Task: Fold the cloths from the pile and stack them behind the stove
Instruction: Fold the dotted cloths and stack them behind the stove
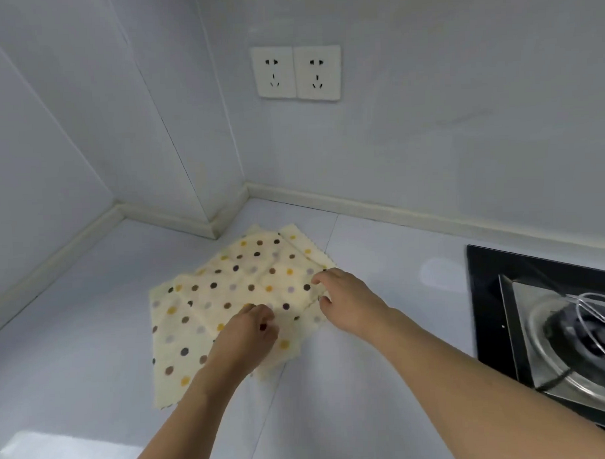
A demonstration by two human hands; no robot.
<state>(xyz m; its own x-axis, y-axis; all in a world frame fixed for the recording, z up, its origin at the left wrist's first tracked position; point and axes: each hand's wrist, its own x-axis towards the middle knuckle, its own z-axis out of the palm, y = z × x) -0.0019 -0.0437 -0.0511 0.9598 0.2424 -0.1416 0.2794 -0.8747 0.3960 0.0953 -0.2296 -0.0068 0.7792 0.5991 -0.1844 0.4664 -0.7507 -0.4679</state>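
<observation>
A pile of cream cloths with coloured polka dots (227, 287) lies spread flat on the white counter near the back corner. My left hand (253, 329) rests on the pile's front middle, fingers curled and pinching the top cloth. My right hand (344, 298) is at the pile's right edge, thumb and fingers closing on the top cloth's edge there. The black gas stove (537, 310) sits at the right, with a steel burner ring.
The white counter (381, 261) runs from the corner to the stove. A raised backsplash strip (362, 201) lines the wall. A double wall socket (297, 73) hangs above the pile. A narrow strip of counter lies behind the stove.
</observation>
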